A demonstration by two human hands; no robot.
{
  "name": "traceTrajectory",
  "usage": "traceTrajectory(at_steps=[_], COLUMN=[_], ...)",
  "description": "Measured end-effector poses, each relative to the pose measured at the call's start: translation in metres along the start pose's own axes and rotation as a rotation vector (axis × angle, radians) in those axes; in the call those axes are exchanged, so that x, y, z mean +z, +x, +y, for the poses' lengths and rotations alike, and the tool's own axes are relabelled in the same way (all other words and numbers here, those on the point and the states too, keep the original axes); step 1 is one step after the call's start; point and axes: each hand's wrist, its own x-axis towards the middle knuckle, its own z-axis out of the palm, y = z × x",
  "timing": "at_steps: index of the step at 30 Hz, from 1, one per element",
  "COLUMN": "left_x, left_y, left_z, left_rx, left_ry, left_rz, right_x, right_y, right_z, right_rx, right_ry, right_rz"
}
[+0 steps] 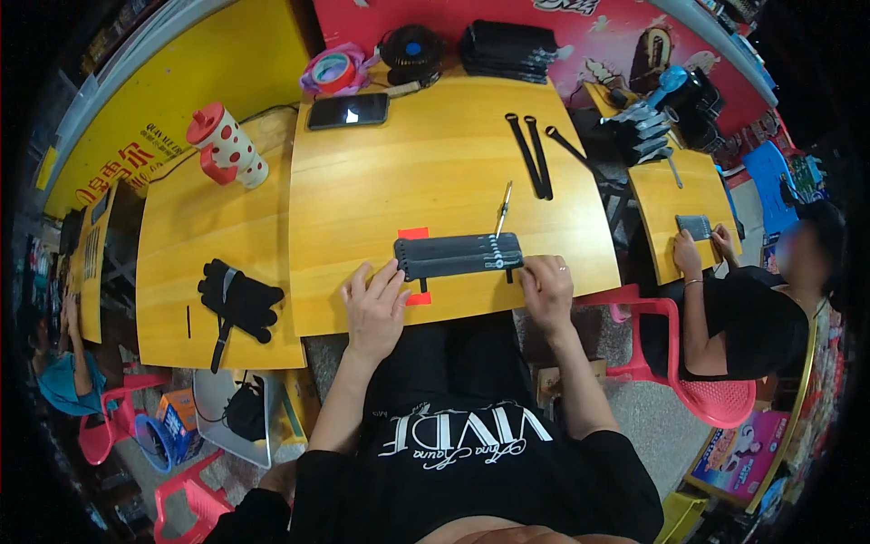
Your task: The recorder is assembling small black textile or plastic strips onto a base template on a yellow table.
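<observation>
A row of black straps (444, 257), side by side with pale printing at the right end, lies flat near the front edge of the yellow table. Red tape (414, 234) shows above and below its left end. My left hand (376, 308) has its fingers stretched out, their tips at that left end. At the other end my right hand (547, 288) is closed, thumb and fingers pinching the straps' edge. A slim pen-like tool (504, 210) touches the row's upper edge. Farther back lie several loose black straps (535, 156) with ring-shaped ends.
A phone (348, 111), a pink tape roll (333, 72), a small black fan (411, 53) and a black stack (509, 51) stand along the back. Left are a dotted tumbler (228, 145) and a bound black bundle (240, 304). At right, a person handles a dark piece (694, 227).
</observation>
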Motion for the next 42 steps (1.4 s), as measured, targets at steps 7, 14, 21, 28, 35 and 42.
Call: traceTrajectory(at_steps=[7,14,21,28,35,42], left_x=[0.007,0.007,0.008,-0.001,-0.031,-0.030], left_y=[-0.001,-0.011,-0.003,-0.008,0.006,-0.007], left_z=[-0.002,-0.008,-0.001,0.010,0.056,0.046], left_rx=[0.038,-0.034,-0.016,0.021,0.288,-0.076], left_ry=[-0.103,-0.211,-0.165,-0.237,-0.583,-0.942], left_rz=[0.164,0.203,0.188,0.277,-0.255,-0.399], right_x=[0.013,-0.009,-0.012,-0.042,-0.049,-0.059], right_y=[0.107,0.163,0.146,0.072,-0.014,-0.012], right_z=[0.083,0.153,0.195,0.084,-0.060,-0.037], right_rx=[0.197,0.513,0.445,0.047,-0.332,-0.027], right_ry=[-0.057,-0.640,-0.444,-0.142,0.196,0.490], right_rz=[0.300,-0.020,0.073,0.125,-0.616,-0.629])
